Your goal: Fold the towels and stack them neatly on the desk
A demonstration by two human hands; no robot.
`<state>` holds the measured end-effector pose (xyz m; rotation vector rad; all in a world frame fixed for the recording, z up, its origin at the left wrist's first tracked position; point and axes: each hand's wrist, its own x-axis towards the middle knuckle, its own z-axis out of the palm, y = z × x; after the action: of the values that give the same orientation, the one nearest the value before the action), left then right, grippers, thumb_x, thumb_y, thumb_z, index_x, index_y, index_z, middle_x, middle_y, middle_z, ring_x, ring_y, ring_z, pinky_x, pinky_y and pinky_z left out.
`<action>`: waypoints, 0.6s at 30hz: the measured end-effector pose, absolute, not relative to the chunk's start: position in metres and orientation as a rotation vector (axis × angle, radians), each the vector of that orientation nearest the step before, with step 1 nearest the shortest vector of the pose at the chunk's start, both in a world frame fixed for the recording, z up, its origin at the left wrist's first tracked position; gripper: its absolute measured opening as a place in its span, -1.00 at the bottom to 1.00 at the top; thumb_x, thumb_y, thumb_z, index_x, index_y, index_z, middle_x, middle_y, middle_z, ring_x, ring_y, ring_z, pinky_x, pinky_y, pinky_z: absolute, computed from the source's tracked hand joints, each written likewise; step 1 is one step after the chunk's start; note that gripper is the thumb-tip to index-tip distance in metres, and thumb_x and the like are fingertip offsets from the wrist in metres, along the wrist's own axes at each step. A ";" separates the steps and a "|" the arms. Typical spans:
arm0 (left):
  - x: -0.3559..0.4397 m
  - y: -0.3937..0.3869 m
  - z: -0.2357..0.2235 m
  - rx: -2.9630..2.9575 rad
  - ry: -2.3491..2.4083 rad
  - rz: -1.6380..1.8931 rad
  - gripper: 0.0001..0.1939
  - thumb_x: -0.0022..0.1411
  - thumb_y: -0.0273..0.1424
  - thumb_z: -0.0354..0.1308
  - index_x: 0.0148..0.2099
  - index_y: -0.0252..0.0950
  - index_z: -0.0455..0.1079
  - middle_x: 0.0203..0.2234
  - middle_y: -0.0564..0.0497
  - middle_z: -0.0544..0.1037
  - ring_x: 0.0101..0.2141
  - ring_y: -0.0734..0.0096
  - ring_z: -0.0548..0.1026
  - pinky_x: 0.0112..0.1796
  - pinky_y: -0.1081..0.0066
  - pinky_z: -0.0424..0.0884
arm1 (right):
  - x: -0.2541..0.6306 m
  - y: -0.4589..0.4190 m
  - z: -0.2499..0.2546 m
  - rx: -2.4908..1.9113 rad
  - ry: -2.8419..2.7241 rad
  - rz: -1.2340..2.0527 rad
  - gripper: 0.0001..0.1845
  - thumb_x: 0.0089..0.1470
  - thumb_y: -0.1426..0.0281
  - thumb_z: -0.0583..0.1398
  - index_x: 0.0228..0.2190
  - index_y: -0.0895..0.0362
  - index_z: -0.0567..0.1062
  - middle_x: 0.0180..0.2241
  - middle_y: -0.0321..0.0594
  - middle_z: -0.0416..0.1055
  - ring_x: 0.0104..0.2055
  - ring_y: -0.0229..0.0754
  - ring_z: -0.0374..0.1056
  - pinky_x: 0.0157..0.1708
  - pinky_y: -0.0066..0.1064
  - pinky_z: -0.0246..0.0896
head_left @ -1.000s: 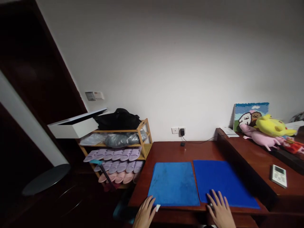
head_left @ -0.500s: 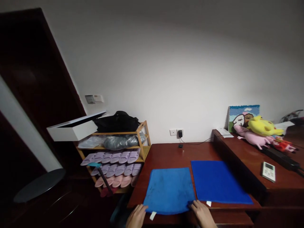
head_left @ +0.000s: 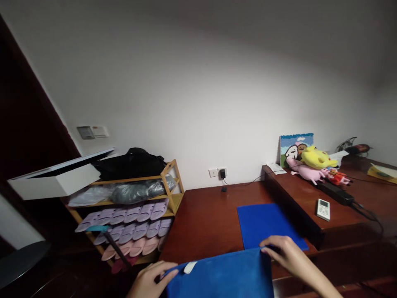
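Observation:
A blue cloth (head_left: 220, 275) hangs between my two hands at the bottom of the view, its upper edge raised off the table and a white tag (head_left: 190, 267) at that edge. My left hand (head_left: 153, 278) pinches the left corner between thumb and fingers. At the right corner, my right hand (head_left: 281, 250) pinches the edge the same way. The cloth's lower part runs out of view. Behind it, a darker blue cloth (head_left: 268, 223) lies flat on the reddish-brown table (head_left: 204, 215), partly covered by the raised cloth and my right hand.
A wooden rack (head_left: 173, 186) with slippers (head_left: 133, 215), a black bag (head_left: 133, 163) and a white box (head_left: 58, 180) stands left. On the raised right surface lie plush toys (head_left: 319, 159), a remote control (head_left: 323, 209) and a black power strip (head_left: 336, 193). A plug (head_left: 222, 174) sits in the wall.
The lighter blue cloth lay flat on the table; both hands have lifted its near edge up, with the tag now on top. The view has turned slightly right.

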<state>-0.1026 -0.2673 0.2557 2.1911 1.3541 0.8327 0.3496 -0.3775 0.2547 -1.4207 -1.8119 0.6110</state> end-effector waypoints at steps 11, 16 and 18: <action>0.073 -0.186 0.297 2.194 1.084 0.981 -0.68 0.30 -0.12 0.16 -0.21 -0.25 0.58 -0.70 0.14 0.50 -0.64 0.39 0.50 -0.49 0.46 0.39 | 0.480 -0.309 0.293 -1.560 -1.543 0.327 -0.53 0.12 -0.05 0.19 -0.25 0.07 0.61 -0.25 -0.14 0.64 -0.23 -0.01 0.56 -0.15 -0.27 0.43; 0.142 -0.156 0.293 2.177 1.010 1.333 -0.69 0.42 -0.17 0.04 -0.09 -0.25 0.50 -0.26 -0.08 0.65 -0.36 0.33 0.64 -0.28 0.37 0.52 | 0.528 -0.287 0.320 -1.538 -1.435 0.035 -0.52 0.12 -0.03 0.17 -0.21 0.08 0.62 -0.16 -0.09 0.63 -0.09 0.03 0.52 0.05 -0.13 0.37; 0.161 -0.157 0.273 2.194 0.988 1.356 -0.71 0.44 -0.20 0.02 -0.08 -0.24 0.49 -0.18 -0.12 0.64 -0.23 0.27 0.63 -0.17 0.30 0.54 | 0.541 -0.288 0.302 -1.559 -1.365 -0.015 -0.52 0.12 -0.01 0.15 -0.19 0.09 0.60 -0.14 -0.08 0.62 -0.07 0.04 0.51 0.06 -0.11 0.36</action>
<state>0.1612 -0.1569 0.2731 2.1943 0.9879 1.3557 0.5414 -0.2875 0.3017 -1.5590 -1.3652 -0.0154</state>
